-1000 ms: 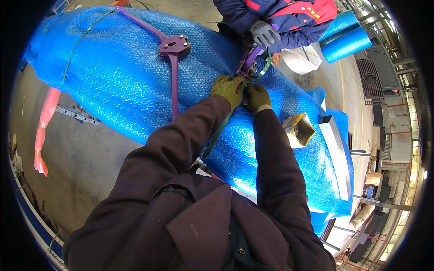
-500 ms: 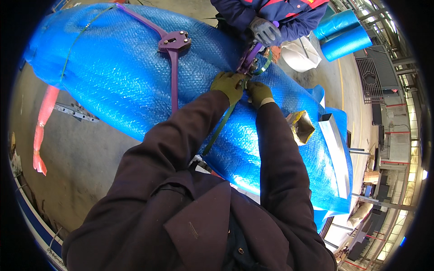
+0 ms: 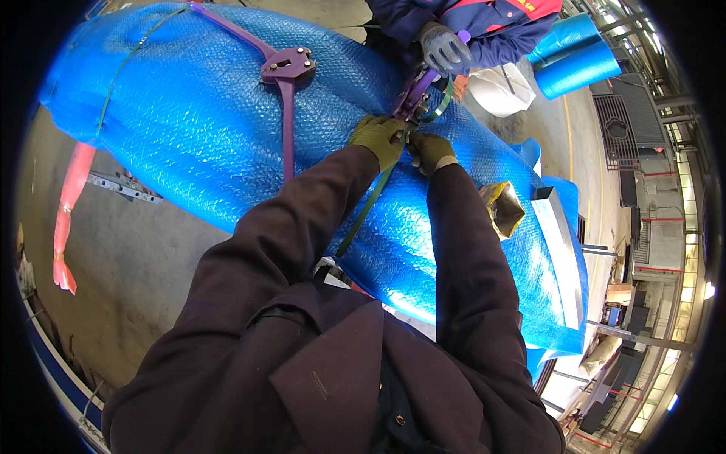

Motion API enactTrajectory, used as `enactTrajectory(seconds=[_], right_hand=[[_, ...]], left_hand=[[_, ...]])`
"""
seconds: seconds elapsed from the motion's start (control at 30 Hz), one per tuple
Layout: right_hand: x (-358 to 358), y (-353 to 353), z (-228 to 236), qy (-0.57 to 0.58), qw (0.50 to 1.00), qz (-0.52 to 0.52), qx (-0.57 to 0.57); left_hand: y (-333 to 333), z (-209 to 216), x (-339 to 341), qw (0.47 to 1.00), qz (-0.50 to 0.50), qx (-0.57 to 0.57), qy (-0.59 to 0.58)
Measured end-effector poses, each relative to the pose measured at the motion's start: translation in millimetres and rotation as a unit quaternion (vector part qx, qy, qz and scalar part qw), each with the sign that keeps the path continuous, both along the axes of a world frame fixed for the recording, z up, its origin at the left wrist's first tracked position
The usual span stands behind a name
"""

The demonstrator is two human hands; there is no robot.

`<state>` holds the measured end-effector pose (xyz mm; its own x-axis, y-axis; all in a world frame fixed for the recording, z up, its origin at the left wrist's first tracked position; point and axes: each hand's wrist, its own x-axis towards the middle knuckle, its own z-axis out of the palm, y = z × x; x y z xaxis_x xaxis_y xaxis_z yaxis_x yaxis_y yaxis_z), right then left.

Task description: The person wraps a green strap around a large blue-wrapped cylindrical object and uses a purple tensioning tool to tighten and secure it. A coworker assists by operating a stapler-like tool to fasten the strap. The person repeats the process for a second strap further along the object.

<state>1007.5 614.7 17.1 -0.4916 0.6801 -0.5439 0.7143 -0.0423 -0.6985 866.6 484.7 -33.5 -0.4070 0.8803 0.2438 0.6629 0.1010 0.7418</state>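
Observation:
My left hand (image 3: pixel 377 142), in an olive glove, pinches the green strap (image 3: pixel 366 215) that runs across a large bundle in blue bubble wrap (image 3: pixel 189 121). Close beside it my right hand (image 3: pixel 432 153), gloved alike, has its fingers curled in on the same strap; the fingertips are partly hidden. Just beyond both hands stands a purple strapping tensioner (image 3: pixel 413 95), with a loop of strap at its right side. A co-worker's grey-gloved hand (image 3: pixel 445 50) is on the tool's handle. To the left, a long-handled purple strapping sealer (image 3: pixel 287 66) lies on the wrap.
A yellowish open-ended packet or roll (image 3: pixel 504 210) sits on the wrap right of my right forearm, near a shiny metal channel (image 3: pixel 558 246). Blue wrap rolls (image 3: pixel 578 72) and a white sack (image 3: pixel 502 89) stand beyond. Red wrapped material (image 3: pixel 69 216) hangs at the left.
My hands stay at the strap by the tensioner, with the right fingers drawn slightly closer to the left. The co-worker's hand and the tool have tilted a little.

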Motion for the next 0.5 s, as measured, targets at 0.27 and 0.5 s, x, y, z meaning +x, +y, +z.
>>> enactTrajectory(seconds=[0.27,0.5], right_hand=[[2,0,-15,-0.010,0.994,0.057,0.091],[-4,-8,-8,0.038,0.996,-0.085,-0.012]], left_hand=[[1,1,0,0.999,0.027,-0.013,-0.031],[0,-2,6,0.991,0.095,0.057,-0.074]])
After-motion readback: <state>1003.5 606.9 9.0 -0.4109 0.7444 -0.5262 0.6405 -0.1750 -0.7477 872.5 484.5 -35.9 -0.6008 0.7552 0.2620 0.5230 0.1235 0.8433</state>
